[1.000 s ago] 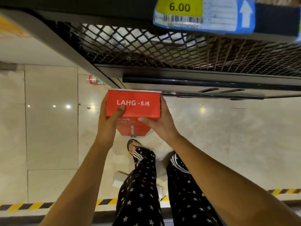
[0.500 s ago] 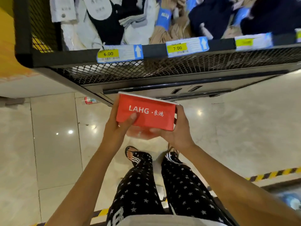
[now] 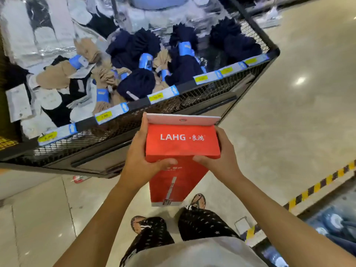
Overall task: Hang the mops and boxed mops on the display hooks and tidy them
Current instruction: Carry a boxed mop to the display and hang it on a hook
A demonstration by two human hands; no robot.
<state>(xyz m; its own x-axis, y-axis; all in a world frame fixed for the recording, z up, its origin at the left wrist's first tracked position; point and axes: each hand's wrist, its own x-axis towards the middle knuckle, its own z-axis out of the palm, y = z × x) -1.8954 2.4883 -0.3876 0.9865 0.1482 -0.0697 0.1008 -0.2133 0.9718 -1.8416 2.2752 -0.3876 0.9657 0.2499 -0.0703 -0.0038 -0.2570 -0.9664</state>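
Floor: pale, glossy tiles (image 3: 289,132) run under everything, with light spots reflected in them; a yellow-and-black hazard stripe (image 3: 317,184) crosses at the lower right.
Mesh bin: a black wire-mesh bin (image 3: 202,93) fills the upper left, standing clear of the floor, with yellow-and-blue price tags (image 3: 105,115) clipped along its front rim.
Bin contents: navy socks (image 3: 136,83), beige socks (image 3: 55,76) and white packaged ones (image 3: 19,35) lie heaped together, many banded with blue paper.
Boxed mop: a red boxed mop (image 3: 183,139) marked "LAHG" in white is held upright in mid-air, just in front of the bin's front wall and above the person's feet. A mop is printed on its long face, which drops away toward the floor.
Hang flap: a white flap (image 3: 183,119) with a small hole stands up from the far edge of the box top.
Left hand: the left hand (image 3: 140,160) grips the box's left side, thumb curled over the near top edge, fingers reaching up beside the flap.
Right hand: the right hand (image 3: 221,160) grips the right side the same way, thumb on the near edge.
Person: star-print dark trousers (image 3: 154,234) and sandals (image 3: 199,200) show below the box.
Under the bin: a small red-and-white item (image 3: 81,178) lies on the tiles, too blurred to identify.
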